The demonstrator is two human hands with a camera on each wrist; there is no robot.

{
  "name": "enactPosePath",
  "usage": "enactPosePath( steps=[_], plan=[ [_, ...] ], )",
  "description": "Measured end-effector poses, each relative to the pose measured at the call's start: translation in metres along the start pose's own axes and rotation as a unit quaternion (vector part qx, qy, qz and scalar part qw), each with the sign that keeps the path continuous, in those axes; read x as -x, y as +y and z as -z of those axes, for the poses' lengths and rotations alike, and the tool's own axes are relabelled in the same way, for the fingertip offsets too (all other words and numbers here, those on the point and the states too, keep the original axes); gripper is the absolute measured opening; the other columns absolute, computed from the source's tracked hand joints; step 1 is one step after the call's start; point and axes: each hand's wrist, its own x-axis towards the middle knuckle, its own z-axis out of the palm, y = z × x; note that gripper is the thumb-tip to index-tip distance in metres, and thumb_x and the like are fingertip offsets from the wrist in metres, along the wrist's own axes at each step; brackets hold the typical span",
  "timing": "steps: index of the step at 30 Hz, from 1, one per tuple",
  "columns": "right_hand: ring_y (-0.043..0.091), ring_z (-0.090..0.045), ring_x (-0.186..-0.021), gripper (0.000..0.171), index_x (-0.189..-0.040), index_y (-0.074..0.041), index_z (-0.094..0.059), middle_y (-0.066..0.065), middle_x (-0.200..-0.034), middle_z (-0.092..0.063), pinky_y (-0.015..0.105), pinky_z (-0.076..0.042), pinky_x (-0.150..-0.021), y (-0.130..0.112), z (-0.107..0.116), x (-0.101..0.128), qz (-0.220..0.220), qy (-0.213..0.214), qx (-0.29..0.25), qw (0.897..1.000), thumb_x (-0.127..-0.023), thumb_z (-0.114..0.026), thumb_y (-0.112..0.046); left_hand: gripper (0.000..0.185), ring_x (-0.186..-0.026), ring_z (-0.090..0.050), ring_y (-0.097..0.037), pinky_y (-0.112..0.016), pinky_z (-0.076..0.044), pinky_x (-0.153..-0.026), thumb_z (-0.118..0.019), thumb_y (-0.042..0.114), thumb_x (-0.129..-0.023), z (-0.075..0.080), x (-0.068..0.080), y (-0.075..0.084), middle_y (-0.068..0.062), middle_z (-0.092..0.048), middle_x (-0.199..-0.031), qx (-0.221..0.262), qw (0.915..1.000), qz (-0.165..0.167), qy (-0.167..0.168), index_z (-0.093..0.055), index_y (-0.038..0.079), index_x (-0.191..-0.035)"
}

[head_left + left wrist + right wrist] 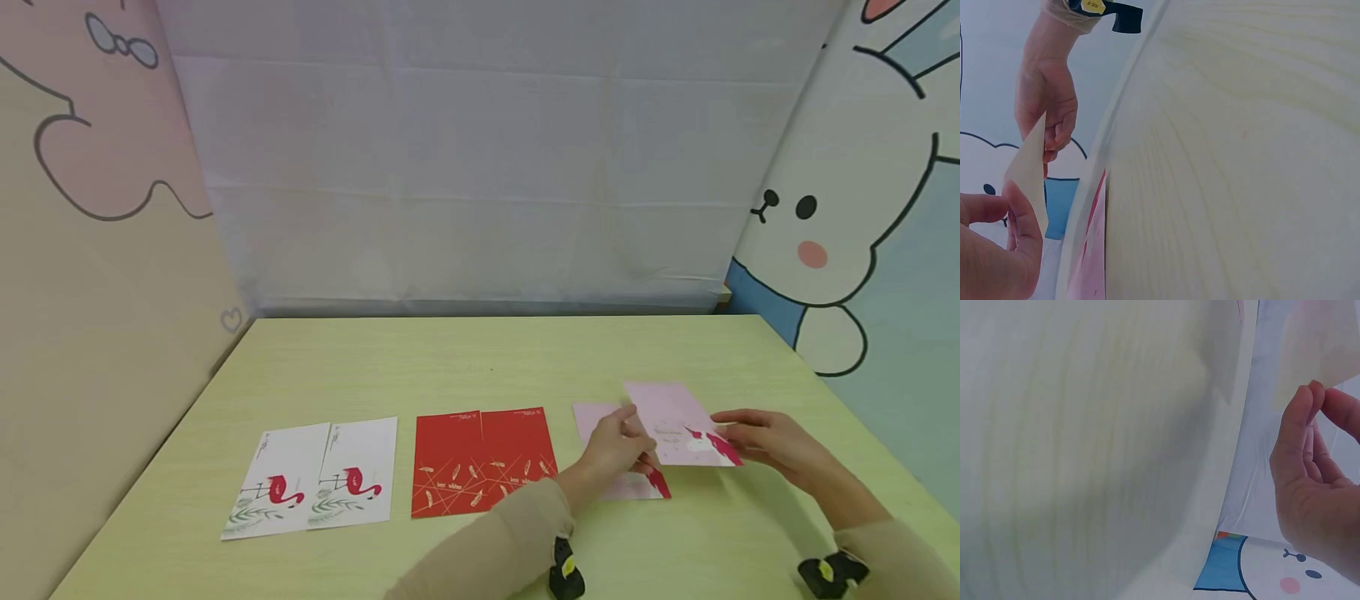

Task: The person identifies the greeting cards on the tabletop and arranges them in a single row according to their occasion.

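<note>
Both hands hold a pink card (678, 423) with a red flamingo print, lifted just above the table. My left hand (618, 446) pinches its left edge, and my right hand (757, 440) pinches its right edge. A second pink card (600, 421) lies flat under it, partly hidden by the left hand. In the left wrist view the held card (1027, 172) shows edge-on between the left thumb (1022, 215) and the right hand (1047, 103). The right wrist view shows the right-hand fingertips (1304, 403) pinching the pale card (1316, 344).
Two red cards (483, 460) lie side by side at the table's middle. Two white flamingo cards (315, 483) lie to their left. The pale green table (480, 358) is walled by a white cloth backdrop and cartoon panels on both sides.
</note>
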Motion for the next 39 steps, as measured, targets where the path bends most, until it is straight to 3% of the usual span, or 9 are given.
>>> enactPosePath(
  steps=[7, 13, 22, 32, 39],
  plan=[
    [0.014, -0.056, -0.08, 0.048, -0.117, 0.017, -0.042, 0.011, -0.103, -0.056, 0.029, -0.049, -0.071, 0.009, 0.008, 0.005, -0.021, -0.013, 0.004, 1.0, -0.089, -0.053, -0.021, 0.058, -0.039, -0.046, -0.012, -0.029, -0.048, -0.042, -0.061, -0.008, -0.076, -0.008, 0.006, -0.002, -0.014, -0.057, -0.06, -0.024, 0.9995, 0.019, -0.011, -0.042, 0.006, -0.129],
    [0.014, -0.057, -0.078, 0.045, -0.115, 0.017, -0.044, 0.007, -0.098, -0.058, 0.029, -0.049, -0.07, 0.018, 0.012, 0.008, -0.028, -0.019, -0.004, 0.999, -0.089, -0.053, -0.019, 0.063, -0.033, -0.043, -0.011, -0.02, -0.04, -0.034, -0.063, -0.008, -0.075, -0.013, 0.009, -0.007, -0.01, -0.054, -0.052, -0.037, 0.9985, 0.033, -0.024, -0.04, 0.006, -0.131],
    [0.014, -0.057, -0.074, 0.043, -0.113, 0.017, -0.046, 0.004, -0.092, -0.06, 0.03, -0.05, -0.066, 0.025, 0.011, 0.007, -0.041, -0.017, -0.022, 0.999, -0.087, -0.054, -0.017, 0.058, -0.034, -0.044, -0.011, -0.031, -0.049, -0.042, -0.063, -0.009, -0.073, -0.022, 0.006, -0.014, -0.014, -0.059, -0.056, -0.037, 0.9988, 0.032, 0.0, -0.043, -0.002, -0.127],
    [0.012, -0.056, -0.069, 0.038, -0.11, 0.019, -0.045, 0.001, -0.084, -0.059, 0.028, -0.05, -0.063, 0.027, 0.011, 0.007, -0.029, -0.021, -0.022, 0.999, -0.087, -0.052, -0.011, 0.055, -0.036, -0.046, -0.012, -0.027, -0.047, -0.038, -0.067, -0.004, -0.073, -0.025, 0.006, -0.016, -0.009, -0.057, -0.053, -0.096, 0.9948, 0.029, 0.015, -0.046, -0.004, -0.123],
    [0.012, -0.055, -0.069, 0.037, -0.109, 0.02, -0.044, 0.001, -0.082, -0.058, 0.028, -0.05, -0.063, 0.024, 0.007, 0.007, -0.028, -0.019, -0.006, 0.999, -0.087, -0.051, -0.009, 0.047, -0.033, -0.042, -0.011, -0.026, -0.045, -0.035, -0.066, 0.005, -0.076, -0.025, 0.006, -0.017, -0.009, -0.056, -0.051, -0.11, 0.9931, 0.042, 0.006, -0.047, -0.004, -0.119]
  ],
)
